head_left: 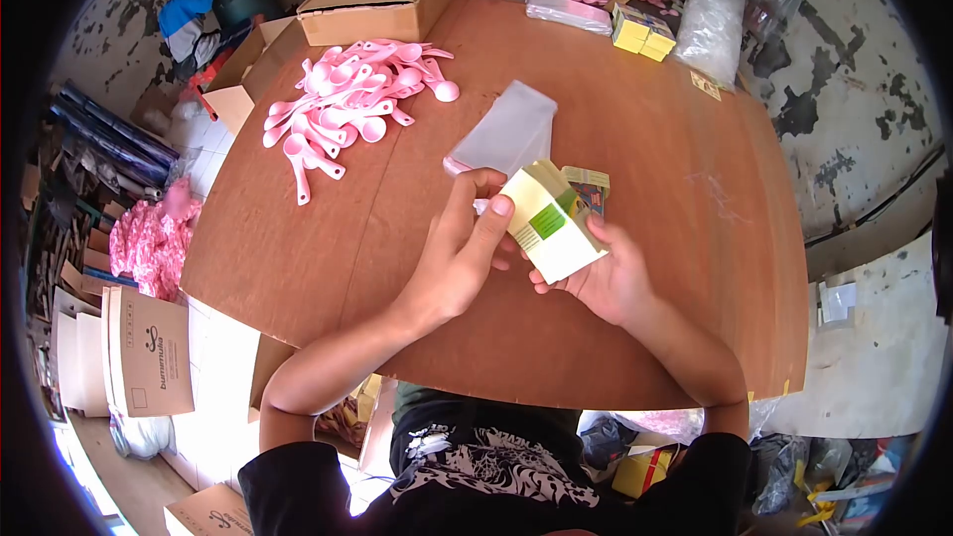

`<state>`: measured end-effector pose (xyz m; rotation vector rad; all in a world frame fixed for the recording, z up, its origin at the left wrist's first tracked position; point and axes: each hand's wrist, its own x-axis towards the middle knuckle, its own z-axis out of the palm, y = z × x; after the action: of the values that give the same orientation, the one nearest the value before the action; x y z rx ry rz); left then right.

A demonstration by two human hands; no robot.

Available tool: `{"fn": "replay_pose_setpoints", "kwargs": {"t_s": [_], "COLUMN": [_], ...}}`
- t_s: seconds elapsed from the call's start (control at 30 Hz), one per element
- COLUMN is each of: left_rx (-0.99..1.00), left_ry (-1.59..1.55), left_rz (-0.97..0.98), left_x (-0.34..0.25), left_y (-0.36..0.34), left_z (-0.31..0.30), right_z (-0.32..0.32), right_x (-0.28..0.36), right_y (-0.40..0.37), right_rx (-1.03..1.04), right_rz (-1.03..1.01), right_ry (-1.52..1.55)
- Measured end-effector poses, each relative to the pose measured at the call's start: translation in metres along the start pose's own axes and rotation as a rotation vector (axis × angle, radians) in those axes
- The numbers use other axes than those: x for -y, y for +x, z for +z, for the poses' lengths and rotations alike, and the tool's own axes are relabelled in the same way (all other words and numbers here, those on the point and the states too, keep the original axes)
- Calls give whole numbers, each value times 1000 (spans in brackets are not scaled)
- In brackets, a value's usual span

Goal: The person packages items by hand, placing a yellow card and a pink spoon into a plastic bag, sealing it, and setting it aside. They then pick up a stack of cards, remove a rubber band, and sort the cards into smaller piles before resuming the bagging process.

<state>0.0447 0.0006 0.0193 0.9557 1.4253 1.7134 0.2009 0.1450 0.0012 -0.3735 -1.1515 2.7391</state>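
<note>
My left hand [465, 250] pinches the upper left edge of a stack of pale yellow printed cards [556, 223] with a green patch. The stack's lower right side rests in my right hand [608, 273], its thumb on the edge and fingers beneath. Just beyond the cards, a pile of clear plastic bags [506, 129] lies on the brown table [417, 208]. A darker printed card [594, 194] shows partly behind the stack. Farther left is a heap of pink plastic spoons [347, 89].
At the table's far edge are a closed cardboard box [377, 0], a bundle of plastic bags [568, 13], yellow card stacks [643, 32] and a clear plastic roll [713, 20]. Cartons [149, 349] stand on the left floor. A person [191, 25] is at the upper left.
</note>
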Motion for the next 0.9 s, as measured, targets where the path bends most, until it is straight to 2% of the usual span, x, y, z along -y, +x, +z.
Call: {"fn": "replay_pose_setpoints", "kwargs": {"t_s": [0.1, 0.17, 0.2, 0.27, 0.33, 0.4, 0.43, 0.47, 0.53, 0.6, 0.7, 0.9], "left_rx": [63, 66, 68, 94, 65, -4, -46, -43, -117, -121, -111, -91], "left_ry": [48, -180, -179, -82, -88, -247, -240, -238, -409, -396, -388, -398], "left_rz": [3, -70, -71, 81, 108, 149, 142, 138, 114, 96, 66, 78], "left_x": [1, -3, 2, 18, 24, 20, 15, 14, 12, 8, 15, 20], "left_y": [0, -2, -1, 2, 7, 7, 5, 6, 10, 10, 9, 9], "left_z": [2, 10, 10, 10, 8, 8, 8, 8, 6, 4, 4, 7], "right_z": [7, 9, 10, 15, 19, 25, 29, 26, 22, 22, 21, 21], "right_x": [-2, -10, -10, -11, -11, -10, -3, -1, 2, 4, 1, -1], "right_y": [-2, -3, -2, -3, -4, -6, -11, -12, -11, -13, -14, -15], "right_rx": [61, -63, -65, 8, 38, 21, -73, -77, -214, -222, -124, -75], "right_rz": [-78, -286, -287, -383, -386, -551, -690, -690, -939, -969, -862, -954], "right_ry": [-118, -569, -568, -697, -682, -853, -1166, -1163, -1297, -1271, -1249, -1279]}}
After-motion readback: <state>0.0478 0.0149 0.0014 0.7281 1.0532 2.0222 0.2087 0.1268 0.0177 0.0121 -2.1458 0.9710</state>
